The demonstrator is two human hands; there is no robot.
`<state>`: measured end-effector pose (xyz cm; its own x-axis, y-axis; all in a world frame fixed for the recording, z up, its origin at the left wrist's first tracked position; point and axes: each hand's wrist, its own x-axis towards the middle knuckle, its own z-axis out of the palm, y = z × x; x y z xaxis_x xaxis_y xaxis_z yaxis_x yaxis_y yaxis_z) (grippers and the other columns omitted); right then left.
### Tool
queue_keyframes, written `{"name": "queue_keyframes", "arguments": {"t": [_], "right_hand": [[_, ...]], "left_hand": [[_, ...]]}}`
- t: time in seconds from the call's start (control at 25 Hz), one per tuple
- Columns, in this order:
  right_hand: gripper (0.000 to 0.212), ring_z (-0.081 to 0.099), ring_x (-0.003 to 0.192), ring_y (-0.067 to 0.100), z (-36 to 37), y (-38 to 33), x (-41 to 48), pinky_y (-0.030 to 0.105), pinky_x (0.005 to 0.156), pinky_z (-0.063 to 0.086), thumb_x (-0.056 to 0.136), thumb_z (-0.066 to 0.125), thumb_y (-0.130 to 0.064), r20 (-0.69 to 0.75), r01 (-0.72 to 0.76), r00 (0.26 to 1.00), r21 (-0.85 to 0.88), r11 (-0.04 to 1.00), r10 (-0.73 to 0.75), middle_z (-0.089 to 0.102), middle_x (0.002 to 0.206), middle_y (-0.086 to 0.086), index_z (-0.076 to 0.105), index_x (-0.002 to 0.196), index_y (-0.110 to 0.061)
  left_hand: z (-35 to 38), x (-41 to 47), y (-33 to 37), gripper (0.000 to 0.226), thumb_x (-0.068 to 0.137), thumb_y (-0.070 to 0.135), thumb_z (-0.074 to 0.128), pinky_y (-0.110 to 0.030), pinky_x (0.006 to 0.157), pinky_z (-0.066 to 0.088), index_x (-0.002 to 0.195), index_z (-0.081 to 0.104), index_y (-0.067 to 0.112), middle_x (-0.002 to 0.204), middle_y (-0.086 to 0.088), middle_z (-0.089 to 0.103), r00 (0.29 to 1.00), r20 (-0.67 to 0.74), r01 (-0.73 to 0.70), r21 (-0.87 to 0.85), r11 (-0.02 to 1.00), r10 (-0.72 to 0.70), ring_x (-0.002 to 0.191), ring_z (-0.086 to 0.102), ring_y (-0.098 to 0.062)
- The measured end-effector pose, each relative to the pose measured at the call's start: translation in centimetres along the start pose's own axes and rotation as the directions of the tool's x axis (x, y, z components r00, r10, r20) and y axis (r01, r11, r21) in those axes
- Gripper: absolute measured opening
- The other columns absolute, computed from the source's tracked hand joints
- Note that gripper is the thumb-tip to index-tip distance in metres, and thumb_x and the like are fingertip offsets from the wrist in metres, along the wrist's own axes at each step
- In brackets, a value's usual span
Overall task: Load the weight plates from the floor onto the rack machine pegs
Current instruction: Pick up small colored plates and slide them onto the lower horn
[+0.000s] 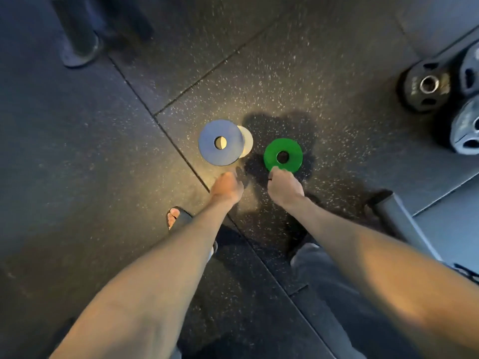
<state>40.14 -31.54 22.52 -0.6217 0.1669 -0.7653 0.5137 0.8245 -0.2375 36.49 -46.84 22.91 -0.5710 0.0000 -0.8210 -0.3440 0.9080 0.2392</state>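
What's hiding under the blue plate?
A pale plate lies under the blue plate, peeking out at its right edge and through its hole. The rest is covered.

Speckled black rubber floor tiles (77, 177), seams running diagonally. Dark cylindrical post (77, 35) top left, flared base on floor. Grey tube (396, 216) lower right. Black sandal (182, 219) on a foot, left of centre.

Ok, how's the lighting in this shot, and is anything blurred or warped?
Head view: a warm light pool covers the floor around the blue plate and green plate, a dark shadow rings the green one, the corners go dim, the black plates at right look soft, and the wide angle stretches the forearms.
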Motion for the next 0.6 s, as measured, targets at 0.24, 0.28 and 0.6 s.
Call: {"name": "queue_keyframes", "arguments": {"t": [0.24, 0.28, 0.6], "right_hand": [[0.059, 0.033, 0.137, 0.038, 11.0, 3.2, 13.6, 0.049, 0.107, 0.037, 0.094, 0.062, -0.028, -0.105, -0.159, 0.984, -0.137, 0.978, 0.145, 0.035, 0.149, 0.023, 0.037, 0.141, -0.003], [0.069, 0.031, 0.14, 0.039, 12.2, 3.6, 15.4, 0.049, 0.109, 0.035, 0.092, 0.066, -0.034, -0.128, -0.168, 0.981, -0.175, 0.97, 0.147, 0.031, 0.151, 0.024, 0.034, 0.144, -0.001], [0.094, 0.044, 0.125, 0.038, 16.6, 7.0, 22.9, 0.051, 0.099, 0.04, 0.072, 0.083, -0.043, -0.374, -0.193, 0.921, -0.197, 0.961, 0.109, 0.046, 0.136, 0.02, 0.032, 0.14, -0.002]], "left_hand": [[5.9, 15.6, -4.1, 0.065, 0.088, 0.021, 0.066, -0.045, 0.103, 0.035, 0.142, 0.031, 0.01, 0.141, -0.017, 0.04, 0.994, -0.097, -0.038, 0.114, 0.993, 0.049, 0.134, 0.037, -0.037], [6.7, 17.4, -4.4, 0.075, 0.087, 0.023, 0.069, -0.045, 0.105, 0.033, 0.147, 0.026, 0.01, 0.144, -0.017, 0.036, 0.99, -0.12, -0.051, 0.165, 0.985, 0.071, 0.136, 0.032, -0.036], [9.9, 25.7, -6.4, 0.11, 0.079, 0.048, 0.074, -0.05, 0.112, 0.024, 0.151, 0.011, -0.004, 0.151, -0.023, 0.031, 0.938, -0.249, -0.03, 0.639, 0.768, 0.243, 0.138, 0.029, -0.039]]}}
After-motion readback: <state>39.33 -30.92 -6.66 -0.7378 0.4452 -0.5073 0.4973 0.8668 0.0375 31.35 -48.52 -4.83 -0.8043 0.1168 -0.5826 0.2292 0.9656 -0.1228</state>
